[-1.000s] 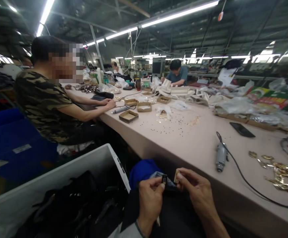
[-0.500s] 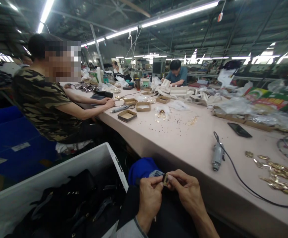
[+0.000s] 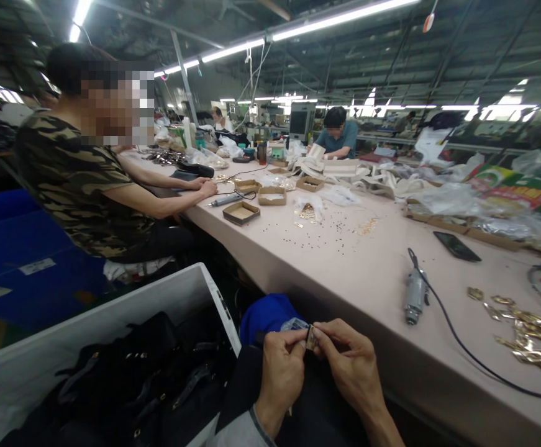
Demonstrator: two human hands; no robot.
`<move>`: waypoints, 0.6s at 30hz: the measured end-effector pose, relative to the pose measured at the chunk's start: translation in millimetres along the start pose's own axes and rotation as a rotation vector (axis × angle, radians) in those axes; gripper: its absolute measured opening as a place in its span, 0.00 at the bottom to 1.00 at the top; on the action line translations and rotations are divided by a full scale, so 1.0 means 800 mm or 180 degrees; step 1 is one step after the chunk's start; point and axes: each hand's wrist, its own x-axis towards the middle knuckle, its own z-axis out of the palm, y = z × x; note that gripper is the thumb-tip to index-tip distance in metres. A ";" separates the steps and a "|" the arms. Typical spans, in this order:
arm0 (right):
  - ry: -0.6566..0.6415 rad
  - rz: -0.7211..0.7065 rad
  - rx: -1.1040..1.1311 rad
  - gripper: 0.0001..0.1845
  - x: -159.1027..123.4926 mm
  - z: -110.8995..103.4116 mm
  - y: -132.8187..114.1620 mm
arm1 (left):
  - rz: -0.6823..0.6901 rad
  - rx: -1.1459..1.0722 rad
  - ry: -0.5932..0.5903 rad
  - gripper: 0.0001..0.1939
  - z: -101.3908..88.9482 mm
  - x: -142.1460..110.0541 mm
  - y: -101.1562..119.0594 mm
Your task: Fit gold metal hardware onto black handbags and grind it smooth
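Centrally: small gold-toned metal piece [image 3: 312, 341], set against dark strip [image 3: 308, 336], between fingertips of both hands, above lap. Left hand [image 3: 280, 371]: thumb and forefinger pinching dark strip, just left of metal piece. Right hand [image 3: 353, 354]: thumb and fingers gripping metal piece from its right. Just beyond: blue cloth [image 3: 266, 316]. To left: pale bin [image 3: 168, 295] holding black goods [image 3: 125, 372]. To right, on table [image 3: 372, 273]: grey handheld tool [image 3: 414, 299]; farther right, gold-toned hardware heap [image 3: 533, 340].
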 end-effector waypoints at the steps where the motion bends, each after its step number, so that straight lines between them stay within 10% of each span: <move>1: 0.0027 -0.0021 -0.0046 0.11 0.000 0.001 0.000 | 0.0054 0.0023 0.0016 0.17 0.000 -0.001 0.001; 18: -0.0146 0.0269 0.0201 0.10 0.003 -0.006 0.007 | 0.1904 0.2253 0.1259 0.13 0.042 -0.028 -0.034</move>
